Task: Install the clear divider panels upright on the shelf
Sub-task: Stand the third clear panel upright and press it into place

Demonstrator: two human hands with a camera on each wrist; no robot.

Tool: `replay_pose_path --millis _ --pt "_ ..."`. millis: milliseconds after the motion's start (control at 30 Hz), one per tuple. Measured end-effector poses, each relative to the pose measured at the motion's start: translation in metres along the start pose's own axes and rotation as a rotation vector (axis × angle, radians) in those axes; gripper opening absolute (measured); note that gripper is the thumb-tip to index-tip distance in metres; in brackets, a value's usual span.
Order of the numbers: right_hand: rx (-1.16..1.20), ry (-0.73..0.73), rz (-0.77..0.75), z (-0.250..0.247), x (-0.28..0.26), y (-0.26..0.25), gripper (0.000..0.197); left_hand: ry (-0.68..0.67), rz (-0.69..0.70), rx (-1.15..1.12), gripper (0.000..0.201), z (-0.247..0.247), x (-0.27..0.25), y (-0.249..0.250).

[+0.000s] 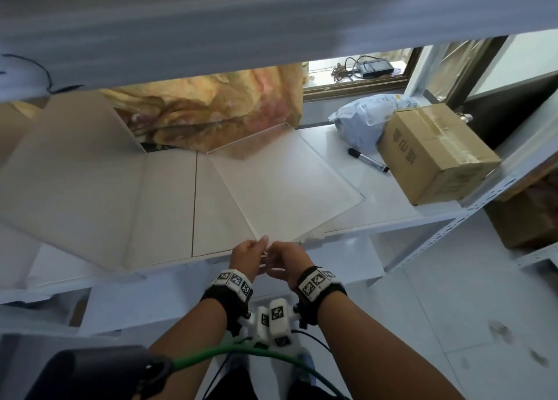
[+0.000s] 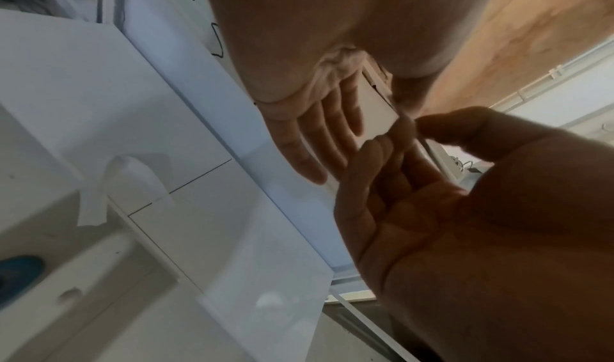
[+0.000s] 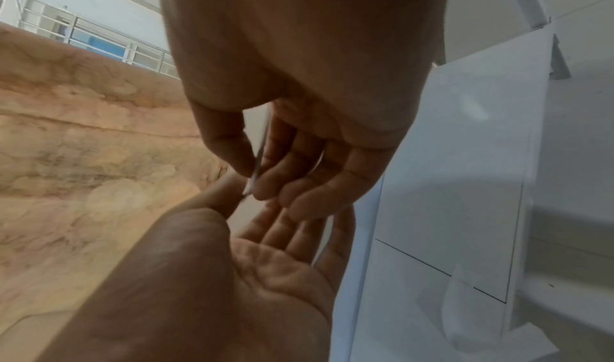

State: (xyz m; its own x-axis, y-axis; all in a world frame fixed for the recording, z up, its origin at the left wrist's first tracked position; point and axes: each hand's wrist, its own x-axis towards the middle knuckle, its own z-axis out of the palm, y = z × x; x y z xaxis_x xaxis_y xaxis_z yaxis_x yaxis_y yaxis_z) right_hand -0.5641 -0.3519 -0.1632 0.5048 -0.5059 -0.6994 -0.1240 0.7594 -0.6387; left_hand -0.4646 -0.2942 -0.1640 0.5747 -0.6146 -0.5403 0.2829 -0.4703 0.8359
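A clear divider panel (image 1: 287,182) rests tilted on the white shelf (image 1: 392,202), its near corner sticking out over the front edge. Both hands meet at that corner. My left hand (image 1: 250,253) pinches the panel's edge (image 3: 258,155) between thumb and fingertips. My right hand (image 1: 287,259) holds the same corner, with the thumb on one face and straight fingers (image 2: 327,136) on the other, seen through the plastic. A second, pale panel (image 1: 75,173) leans tilted at the shelf's left.
A cardboard box (image 1: 434,155), a black marker (image 1: 368,160) and a grey plastic bag (image 1: 359,122) lie at the shelf's right end. Patterned cloth (image 1: 211,110) hangs behind. The upper shelf board (image 1: 241,22) runs close overhead. A metal upright (image 1: 447,230) slants down at the right.
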Motion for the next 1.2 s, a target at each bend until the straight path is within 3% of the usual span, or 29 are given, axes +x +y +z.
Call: replay_pose_path --millis 67,167,267,400,567,700,800,1100,1200 --pt "0.009 -0.092 0.02 -0.001 -0.006 -0.002 0.005 0.011 0.048 -0.019 0.024 0.002 -0.001 0.002" --pt "-0.038 -0.199 0.041 -0.005 -0.009 -0.009 0.016 0.045 0.155 -0.049 0.016 0.007 -0.005 0.006" --pt "-0.095 -0.234 0.025 -0.008 -0.007 -0.019 0.019 0.068 0.186 -0.147 0.017 0.012 -0.009 0.016" --pt "-0.163 -0.159 -0.11 -0.011 -0.006 -0.035 0.019 0.046 0.173 -0.235 0.02 0.02 -0.003 0.016" --pt "-0.413 -0.072 -0.297 -0.019 -0.009 -0.054 0.034 0.155 0.261 -0.088 0.038 0.029 0.01 0.011" --pt "-0.54 0.07 -0.431 -0.027 -0.01 -0.072 0.033 0.096 0.269 -0.086 0.029 0.044 0.012 0.03" --pt "-0.477 0.164 -0.456 -0.038 -0.01 -0.084 0.035 0.029 0.259 -0.089 0.026 0.05 0.019 0.037" --pt "-0.452 0.094 -0.259 -0.069 -0.038 -0.111 0.019 -0.245 0.219 0.253 0.048 0.06 0.027 0.05" --pt "-0.51 0.153 -0.324 -0.073 -0.044 -0.117 0.019 -0.142 0.393 0.633 0.07 0.065 0.025 0.053"
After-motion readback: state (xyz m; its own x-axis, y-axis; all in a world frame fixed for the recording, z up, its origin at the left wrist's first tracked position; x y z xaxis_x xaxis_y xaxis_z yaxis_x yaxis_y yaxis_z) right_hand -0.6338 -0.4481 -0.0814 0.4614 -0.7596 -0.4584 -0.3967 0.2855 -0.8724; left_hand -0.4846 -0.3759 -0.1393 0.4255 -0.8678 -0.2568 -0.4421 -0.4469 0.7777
